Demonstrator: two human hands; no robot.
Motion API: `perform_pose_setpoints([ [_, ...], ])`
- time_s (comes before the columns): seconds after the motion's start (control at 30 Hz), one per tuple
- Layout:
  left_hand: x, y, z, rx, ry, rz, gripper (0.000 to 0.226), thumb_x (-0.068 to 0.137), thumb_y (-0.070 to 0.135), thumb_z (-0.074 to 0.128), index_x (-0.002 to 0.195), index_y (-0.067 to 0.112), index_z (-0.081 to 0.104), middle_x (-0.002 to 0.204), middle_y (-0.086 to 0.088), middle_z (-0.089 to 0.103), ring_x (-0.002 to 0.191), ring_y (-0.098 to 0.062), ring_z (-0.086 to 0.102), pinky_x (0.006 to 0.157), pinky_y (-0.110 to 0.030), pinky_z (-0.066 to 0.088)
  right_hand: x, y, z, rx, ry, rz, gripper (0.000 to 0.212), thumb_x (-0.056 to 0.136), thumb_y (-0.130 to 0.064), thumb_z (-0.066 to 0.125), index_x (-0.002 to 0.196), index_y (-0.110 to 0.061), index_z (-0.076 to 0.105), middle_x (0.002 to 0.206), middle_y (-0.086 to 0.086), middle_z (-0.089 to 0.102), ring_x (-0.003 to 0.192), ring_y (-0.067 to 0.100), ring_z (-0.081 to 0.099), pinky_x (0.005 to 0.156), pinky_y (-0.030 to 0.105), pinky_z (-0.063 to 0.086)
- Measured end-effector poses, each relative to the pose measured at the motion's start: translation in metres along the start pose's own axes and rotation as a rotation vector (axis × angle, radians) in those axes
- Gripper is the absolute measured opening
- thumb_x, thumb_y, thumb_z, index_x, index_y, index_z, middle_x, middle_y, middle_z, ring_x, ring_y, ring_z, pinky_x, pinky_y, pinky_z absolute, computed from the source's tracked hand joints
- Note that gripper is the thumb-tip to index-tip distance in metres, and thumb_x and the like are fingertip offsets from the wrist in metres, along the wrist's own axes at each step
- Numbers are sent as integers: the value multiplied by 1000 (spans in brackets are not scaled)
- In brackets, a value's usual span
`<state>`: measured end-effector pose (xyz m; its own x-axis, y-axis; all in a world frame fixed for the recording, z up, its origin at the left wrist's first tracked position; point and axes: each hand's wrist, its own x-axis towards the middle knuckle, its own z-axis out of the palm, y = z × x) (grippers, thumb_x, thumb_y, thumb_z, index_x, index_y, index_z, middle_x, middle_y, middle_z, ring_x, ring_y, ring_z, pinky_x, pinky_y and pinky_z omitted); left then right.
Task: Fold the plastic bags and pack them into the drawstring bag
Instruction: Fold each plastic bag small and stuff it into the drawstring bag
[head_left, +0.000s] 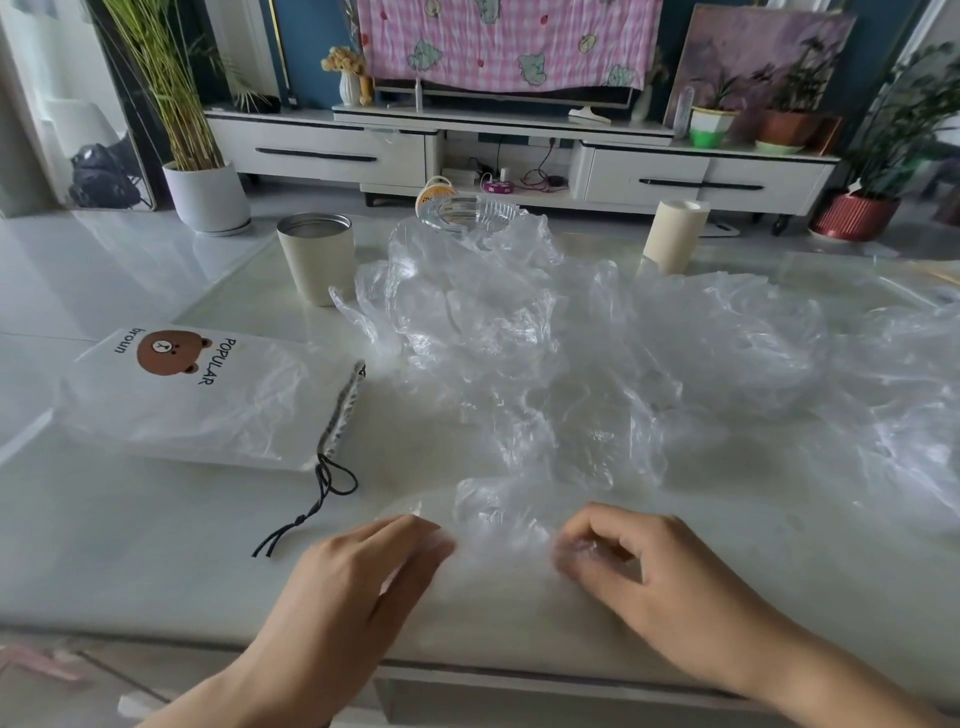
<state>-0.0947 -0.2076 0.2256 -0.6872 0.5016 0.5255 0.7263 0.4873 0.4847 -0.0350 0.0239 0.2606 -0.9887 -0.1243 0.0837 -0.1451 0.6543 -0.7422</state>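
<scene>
Left hand (363, 577) flat near the table (156, 571) edge, fingers together, pressing down the plastic bag (498, 512); right hand (623, 561) curled, pinching its crumpled film. Featherlight, limp, slippery stuff, likely best pinched at an edge or corner, smoothed flat before folding.

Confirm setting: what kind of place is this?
Most likely a home living room: a white TV cabinet along the wall, a screen draped in pink cloth on it, and potted plants on the floor.
</scene>
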Motion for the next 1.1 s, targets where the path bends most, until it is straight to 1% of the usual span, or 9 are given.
perform_pose_setpoints([
  [0.1, 3, 4, 8, 145, 5, -147, 53, 89, 61, 31, 66, 19, 51, 53, 5, 49, 48, -16, 45, 43, -28, 37, 14, 2, 3, 78, 39, 116, 28, 92, -29, 56, 70, -13, 63, 66, -4, 65, 62, 10, 57, 66, 22, 45],
  [0.2, 16, 2, 15, 232, -29, -292, 46, 91, 54, 40, 65, 17, 45, 47, 3, 43, 50, -25, 49, 42, -26, 28, 27, 4, 11, -44, 141, 205, 42, 95, -34, 49, 57, -14, 51, 46, -12, 54, 47, 3, 47, 53, 17, 36],
  [0.43, 36, 9, 16, 411, -90, -423, 27, 98, 45, 32, 114, 25, 39, 84, 2, 59, 81, -24, 61, 59, -30, 32, 35, 4, 22, -624, 276, 210, 43, 99, -43, 29, 63, -21, 23, 58, -6, 37, 63, 25, 38, 54, 35, 26],
  [0.57, 34, 2, 16, 467, -104, -308, 26, 86, 33, 63, 73, 15, 51, 69, -3, 50, 49, -30, 55, 41, -22, 15, 31, 19, 21, -831, 394, 100, 39, 73, -29, 77, 61, -15, 43, 44, -1, 51, 33, 25, 48, 38, 19, 13],
  [0.67, 31, -6, 13, 451, -107, -232, 39, 82, 37, 66, 54, 15, 50, 66, -3, 46, 55, -26, 51, 43, -25, 25, 25, 31, 16, -830, 458, 91, 34, 65, -24, 81, 63, -9, 51, 46, 2, 52, 34, 24, 51, 38, 21, 20],
  [0.87, 31, 3, 10, 200, -17, -319, 29, 85, 38, 64, 80, 22, 40, 69, 9, 44, 57, -20, 45, 46, -25, 26, 20, 39, 11, -929, 609, -37, 16, 81, -17, 51, 68, -8, 56, 60, 6, 53, 48, 26, 56, 34, 23, 31],
  [0.93, 35, 7, 9, 265, -59, -452, 30, 88, 52, 51, 92, 24, 41, 77, 9, 50, 71, -21, 53, 55, -31, 31, 21, 43, 8, -948, 583, -56, 10, 74, -7, 64, 67, -8, 57, 60, 6, 53, 50, 27, 56, 35, 25, 37],
  [1.03, 40, 8, -1, 447, -209, -494, 42, 88, 61, 42, 74, 21, 41, 65, 5, 48, 64, -19, 47, 51, -28, 29, 23, 44, 6, -885, 494, -84, 33, 49, 8, 82, 67, -8, 59, 63, 5, 53, 54, 26, 56, 44, 26, 42],
  [1.1, 41, 8, -9, 388, -254, -468, 47, 88, 56, 48, 64, 17, 39, 57, 2, 44, 56, -15, 41, 48, -24, 27, 24, 37, 2, -721, 425, -138, 31, 56, 6, 78, 77, -10, 62, 72, 1, 57, 66, 22, 57, 60, 24, 45],
])
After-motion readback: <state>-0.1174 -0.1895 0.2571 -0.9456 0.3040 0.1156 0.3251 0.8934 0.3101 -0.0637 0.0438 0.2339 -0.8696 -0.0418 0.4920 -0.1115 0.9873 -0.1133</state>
